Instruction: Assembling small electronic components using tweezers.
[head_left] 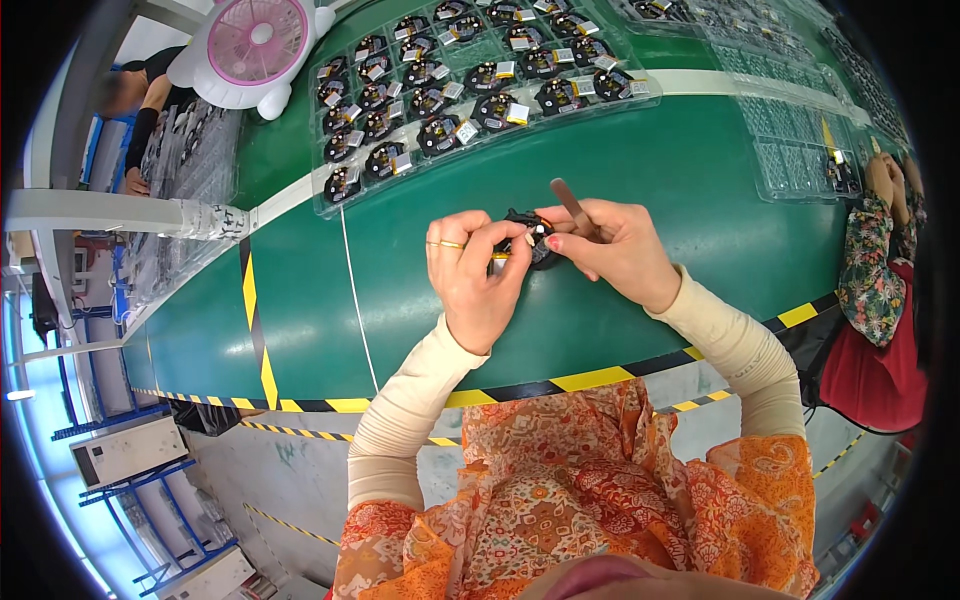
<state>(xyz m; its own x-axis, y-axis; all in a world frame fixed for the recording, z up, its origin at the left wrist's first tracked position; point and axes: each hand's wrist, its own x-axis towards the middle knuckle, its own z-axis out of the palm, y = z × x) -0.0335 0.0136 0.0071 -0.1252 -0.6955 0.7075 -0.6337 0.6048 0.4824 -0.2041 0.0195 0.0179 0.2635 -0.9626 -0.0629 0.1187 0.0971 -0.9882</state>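
Over the green table, a round black electronic part sits between my two hands. A small white piece shows on its upper face. My left hand, with a ring on one finger, is closed in a pinch at the part's left side. Its fingertips cover some of the part. My right hand is closed around flat brownish tweezers, whose end sticks up and away from me. The thumb of that hand touches the part's right side. Exactly what the left fingertips pinch is partly hidden.
A clear tray of similar black parts with silvery blocks lies beyond my hands. More clear trays stand at the right, near a co-worker's hand. A pink-and-white fan and a metal post are at the left. Striped tape marks the table's near edge.
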